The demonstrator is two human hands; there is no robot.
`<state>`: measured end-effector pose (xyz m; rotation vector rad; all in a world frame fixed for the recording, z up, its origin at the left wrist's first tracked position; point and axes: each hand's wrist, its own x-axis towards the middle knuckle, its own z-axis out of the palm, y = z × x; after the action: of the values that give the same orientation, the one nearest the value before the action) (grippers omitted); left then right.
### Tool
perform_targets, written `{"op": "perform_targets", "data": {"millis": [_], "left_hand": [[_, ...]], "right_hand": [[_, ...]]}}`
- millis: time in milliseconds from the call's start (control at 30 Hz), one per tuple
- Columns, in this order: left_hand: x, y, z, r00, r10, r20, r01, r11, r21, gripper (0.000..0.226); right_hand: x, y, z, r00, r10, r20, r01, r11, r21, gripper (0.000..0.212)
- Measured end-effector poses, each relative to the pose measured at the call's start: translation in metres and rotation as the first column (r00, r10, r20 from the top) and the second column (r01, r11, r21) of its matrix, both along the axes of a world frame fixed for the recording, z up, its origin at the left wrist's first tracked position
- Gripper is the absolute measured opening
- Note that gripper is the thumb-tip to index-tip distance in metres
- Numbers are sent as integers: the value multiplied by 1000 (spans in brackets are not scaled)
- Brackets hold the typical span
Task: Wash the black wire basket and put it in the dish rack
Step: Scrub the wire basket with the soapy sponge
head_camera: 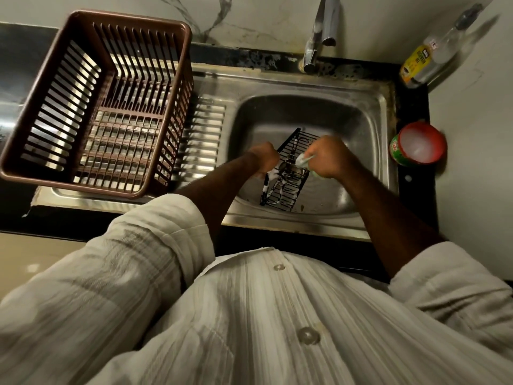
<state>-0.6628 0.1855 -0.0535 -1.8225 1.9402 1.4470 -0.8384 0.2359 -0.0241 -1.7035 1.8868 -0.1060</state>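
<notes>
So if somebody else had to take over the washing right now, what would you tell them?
Left hand: shut on the black wire basket, holding it tilted over the sink.
Right hand: shut on a green scrubber, pressed to the basket.
Done: the basket has soap foam on it, so scrubbing is under way.
Left: finish scrubbing, rinse under the tap (no water running that I can see), then set the basket in the brown dish rack on the left, which holds nothing yet.

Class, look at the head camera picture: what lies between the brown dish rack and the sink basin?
In the head view, only the ribbed steel draining board separates the dish rack from the sink basin; nothing sits on it.
</notes>
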Motion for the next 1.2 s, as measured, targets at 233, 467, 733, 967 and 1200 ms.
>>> {"op": "perform_targets", "data": {"millis": [233,467,733,967,1200], "left_hand": [[1,3,-6,998,57,-26,-57,998,-3,22],[4,10,-3,998,43,-53,-42,999,12,18],[9,14,2,998,28,-64,-29,1000,-1,30],[2,10,-1,999,0,53,4,997,-75,33],[5,10,-4,1000,-2,-31,1,999,-38,18]], "right_hand": [[-4,-11,-2,978,-137,157,164,971,-174,30],[28,-16,-17,993,-51,103,72,975,-212,46],[16,-5,-20,996,57,-65,-63,993,-97,44],[-4,-13,-2,992,31,-118,-38,997,-60,28],[36,-12,-15,995,85,-42,-90,987,-134,48]]}}
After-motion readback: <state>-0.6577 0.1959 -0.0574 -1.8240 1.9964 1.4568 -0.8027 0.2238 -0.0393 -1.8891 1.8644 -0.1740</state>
